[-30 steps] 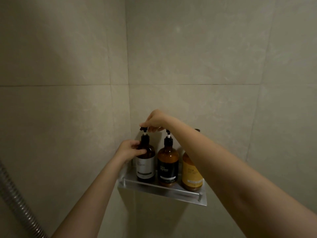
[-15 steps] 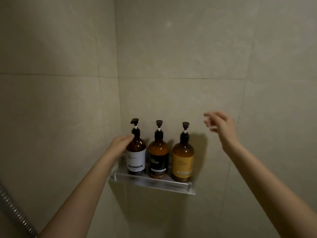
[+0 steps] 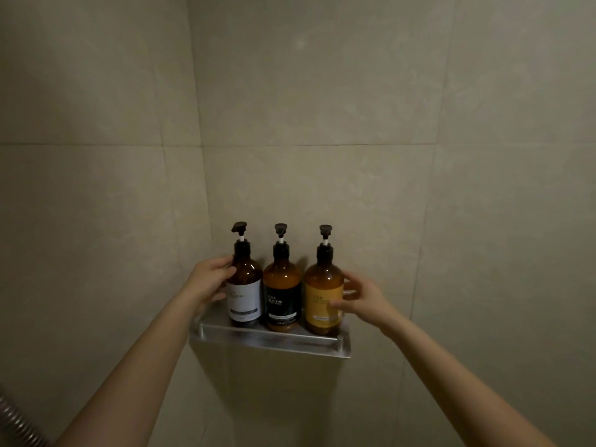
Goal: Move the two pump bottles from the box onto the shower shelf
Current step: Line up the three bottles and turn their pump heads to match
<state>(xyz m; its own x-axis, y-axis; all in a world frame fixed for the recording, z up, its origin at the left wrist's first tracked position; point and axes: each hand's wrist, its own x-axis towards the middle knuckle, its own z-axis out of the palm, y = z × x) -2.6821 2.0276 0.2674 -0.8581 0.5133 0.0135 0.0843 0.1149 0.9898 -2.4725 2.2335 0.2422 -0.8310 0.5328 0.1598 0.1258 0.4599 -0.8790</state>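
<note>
Three amber pump bottles stand upright in a row on the metal shower shelf (image 3: 271,341), which is fixed in the corner of a tiled wall (image 3: 322,91). Left to right: white-label bottle (image 3: 244,285), black-label bottle (image 3: 281,290), yellow-label bottle (image 3: 323,293). They sit close together, neighbours touching or nearly touching; exact contact unclear in the dim light. All pump heads are up, nozzles pointing roughly left. Left hand (image 3: 209,283) is curled around the left side of the white-label bottle, fingers (image 3: 222,262) on the shoulder just below the neck, thumb low near the label; a loose wrap rather than a tight clench, hand partly spread. Right hand (image 3: 361,298) is spread wide beside the yellow-label bottle, fingertips (image 3: 337,304) touching the label's right edge, other fingers fanned behind the bottle's right side; it contacts but does not enclose the bottle, so no real grasp visible. Both forearms reach up from the lower corners of the view. Metal shower hose (image 3: 13,421) shows at the bottom left corner, well apart from the shelf. No box in view.
</note>
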